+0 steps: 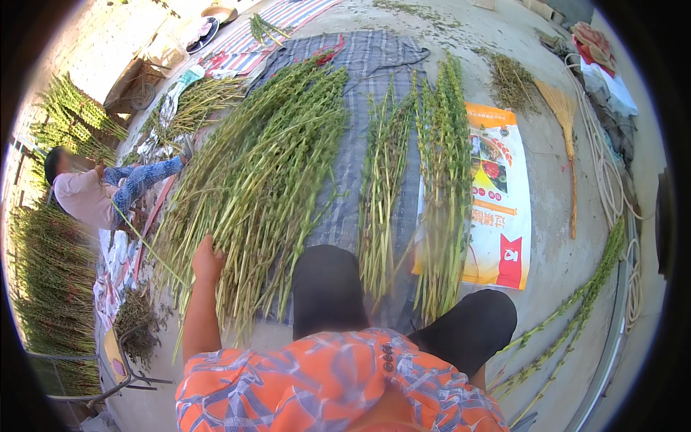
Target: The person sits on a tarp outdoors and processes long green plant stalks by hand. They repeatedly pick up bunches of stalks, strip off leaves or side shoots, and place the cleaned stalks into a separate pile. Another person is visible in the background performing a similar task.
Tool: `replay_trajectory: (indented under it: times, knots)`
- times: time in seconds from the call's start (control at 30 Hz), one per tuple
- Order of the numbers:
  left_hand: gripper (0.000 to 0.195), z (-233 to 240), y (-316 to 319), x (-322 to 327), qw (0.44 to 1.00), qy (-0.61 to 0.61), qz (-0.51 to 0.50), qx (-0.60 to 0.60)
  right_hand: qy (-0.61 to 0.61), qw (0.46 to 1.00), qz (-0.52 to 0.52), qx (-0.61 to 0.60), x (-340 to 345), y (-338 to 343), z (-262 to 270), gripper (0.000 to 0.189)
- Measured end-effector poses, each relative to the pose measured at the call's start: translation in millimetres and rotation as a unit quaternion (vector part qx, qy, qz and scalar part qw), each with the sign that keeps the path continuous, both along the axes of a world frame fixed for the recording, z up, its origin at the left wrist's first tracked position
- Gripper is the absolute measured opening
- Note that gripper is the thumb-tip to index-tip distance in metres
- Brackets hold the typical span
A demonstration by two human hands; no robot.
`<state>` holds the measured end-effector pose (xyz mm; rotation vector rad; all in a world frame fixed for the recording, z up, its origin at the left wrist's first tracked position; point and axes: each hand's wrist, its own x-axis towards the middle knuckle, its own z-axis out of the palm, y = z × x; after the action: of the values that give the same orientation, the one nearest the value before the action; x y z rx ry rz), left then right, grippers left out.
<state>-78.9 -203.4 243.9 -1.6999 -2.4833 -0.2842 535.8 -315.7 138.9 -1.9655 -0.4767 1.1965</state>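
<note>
On the left side of a large pile of sesame stalks (270, 162), my left hand (208, 260) has its fingers curled around stems; which stems exactly is hard to make out. Leafy tops with green pods point away from me, and the bare stems lie towards my knees. My right hand is out of view, somewhere below my right knee. Two narrower bundles lie right of the pile: a thin bundle (382, 189) and a greener bundle (445, 178). Under them are a dark checked cloth (356, 59) and a white printed sack (499, 216). Several loose stalks (583, 302) slant across the floor at right.
A seated person (89, 191) is at the left, beside upright stalks (48, 291). A wheelbarrow (127, 81) stands behind. At right lie a straw broom (567, 124) and a coiled hose (599, 156) along the wall. A metal-framed chair (121, 356) is at lower left.
</note>
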Motion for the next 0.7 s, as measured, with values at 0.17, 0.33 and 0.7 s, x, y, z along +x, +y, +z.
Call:
replay_trajectory:
  times: [0.17,0.33,0.7]
  knots:
    - [0.028,41,-6,-7,0.997,0.05,0.002,0.062,0.02,1.0,-0.018,0.0,8,-21,-5,0.025]
    - [0.024,45,-28,1,0.994,0.009,0.088,0.071,0.043,0.998,-0.039,0.0,8,-33,-9,0.025]
    - [0.015,28,-38,13,0.935,-0.198,0.022,0.295,0.058,0.995,-0.078,-0.013,9,-54,-13,0.024]
